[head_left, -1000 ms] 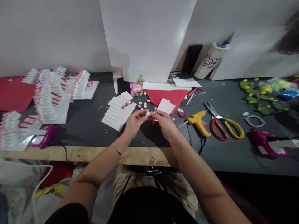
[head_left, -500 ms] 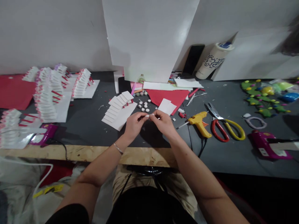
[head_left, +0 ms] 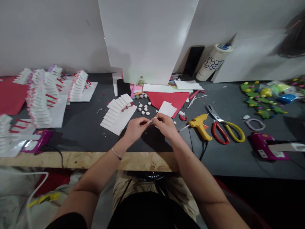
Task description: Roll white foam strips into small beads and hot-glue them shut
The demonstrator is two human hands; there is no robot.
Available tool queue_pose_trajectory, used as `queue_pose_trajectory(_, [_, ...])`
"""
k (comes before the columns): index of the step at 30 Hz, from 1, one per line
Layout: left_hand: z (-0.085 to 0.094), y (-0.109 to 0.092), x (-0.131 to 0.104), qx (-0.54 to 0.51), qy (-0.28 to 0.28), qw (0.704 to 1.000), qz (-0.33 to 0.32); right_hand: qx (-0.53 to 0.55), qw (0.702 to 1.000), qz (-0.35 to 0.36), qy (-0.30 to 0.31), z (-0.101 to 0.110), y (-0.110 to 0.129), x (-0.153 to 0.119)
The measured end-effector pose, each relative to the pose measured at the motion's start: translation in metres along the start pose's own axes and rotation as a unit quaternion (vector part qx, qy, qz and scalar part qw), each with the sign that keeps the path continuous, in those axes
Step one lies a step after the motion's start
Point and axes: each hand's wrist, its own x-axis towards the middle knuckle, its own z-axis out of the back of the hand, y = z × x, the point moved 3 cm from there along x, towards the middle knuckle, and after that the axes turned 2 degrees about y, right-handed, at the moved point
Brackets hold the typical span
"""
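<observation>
My left hand [head_left: 136, 128] and my right hand [head_left: 165, 124] meet above the front of the dark table, fingertips pinched together on a small white piece [head_left: 150, 121]. Fingers cover most of it, so its exact kind is unclear. Just beyond them lie several small white lumps [head_left: 145, 109]. To the left rests a white board with a curved stair of white steps on red posts [head_left: 116, 111]. White card pieces [head_left: 168, 109] lie on a red sheet [head_left: 179, 98] behind my right hand.
On the right lie a yellow glue gun [head_left: 199, 125], pliers with red and yellow handles [head_left: 222, 127], green star-shaped decorations [head_left: 258, 98] and a purple device [head_left: 267, 148]. Several white stair models [head_left: 43, 98] crowd the left. Behind stand a white bottle [head_left: 212, 63], a phone [head_left: 193, 60] and a tall white board [head_left: 147, 38].
The view has shifted slightly, so the table's things appear a little further left. Both hands stay together on the small white piece, with only slight finger movement.
</observation>
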Motion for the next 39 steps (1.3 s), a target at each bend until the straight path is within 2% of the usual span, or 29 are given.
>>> queue_pose_trajectory(3, [-0.004,0.004,0.003,-0.16,0.054,0.982,0.087,0.018,0.999,-0.01,0.031,0.006,0.008,-0.002])
queue_pose_trajectory(5, [-0.004,0.007,0.004,-0.243,0.056,0.956,0.154,-0.003,0.999,0.013,0.03,0.02,0.021,-0.009])
queue_pose_trajectory(7, [-0.005,0.007,0.002,-0.301,0.056,0.925,0.223,-0.064,0.997,0.045,-0.009,0.046,0.034,-0.021])
queue_pose_trajectory(9, [-0.005,0.006,0.0,-0.335,0.069,0.898,0.277,-0.154,0.985,0.039,-0.064,0.082,0.035,-0.036])
queue_pose_trajectory(11, [-0.006,0.003,-0.003,-0.354,0.089,0.878,0.31,-0.24,0.961,0.012,-0.135,0.126,0.022,-0.052])
queue_pose_trajectory(13, [-0.007,-0.001,-0.004,-0.366,0.107,0.864,0.328,-0.333,0.922,0.002,-0.199,0.17,-0.002,-0.068])
queue_pose_trajectory(14, [-0.009,-0.002,-0.005,-0.37,0.114,0.86,0.333,-0.396,0.892,0.002,-0.215,0.188,-0.016,-0.074])
queue_pose_trajectory(16, [-0.012,-0.006,-0.005,-0.365,0.127,0.86,0.334,-0.507,0.839,0.0,-0.195,0.216,-0.045,-0.085])
queue_pose_trajectory(18, [-0.015,-0.01,-0.005,-0.335,0.134,0.878,0.316,-0.555,0.817,0.005,-0.157,0.233,-0.07,-0.091])
queue_pose_trajectory(20, [-0.018,-0.014,-0.004,-0.277,0.134,0.908,0.284,-0.565,0.813,0.015,-0.137,0.241,-0.084,-0.094])
queue_pose_trajectory(24, [-0.02,-0.022,-0.002,-0.101,0.115,0.967,0.204,-0.58,0.802,0.035,-0.137,0.249,-0.09,-0.09])
queue_pose_trajectory(27, [-0.02,-0.03,0.001,0.041,0.09,0.99,0.096,-0.591,0.794,0.036,-0.139,0.255,-0.094,-0.083])
queue_pose_trajectory(30, [-0.023,-0.038,0.003,0.153,0.064,0.986,-0.018,-0.57,0.811,0.014,-0.132,0.263,-0.104,-0.077])
queue_pose_trajectory(33, [-0.027,-0.041,0.005,0.227,0.04,0.968,-0.096,-0.555,0.819,-0.008,-0.145,0.27,-0.102,-0.076])
queue_pose_trajectory(36, [-0.031,-0.04,0.005,0.292,0.023,0.944,-0.155,-0.557,0.812,0.012,-0.176,0.263,-0.073,-0.084])
queue_pose_trajectory(38, [-0.035,-0.042,0.003,0.333,0.026,0.923,-0.193,-0.543,0.809,0.057,-0.219,0.239,-0.04,-0.091])
queue_pose_trajectory(39, [-0.037,-0.043,0.002,0.349,0.03,0.913,-0.211,-0.513,0.823,0.088,-0.228,0.221,-0.024,-0.095])
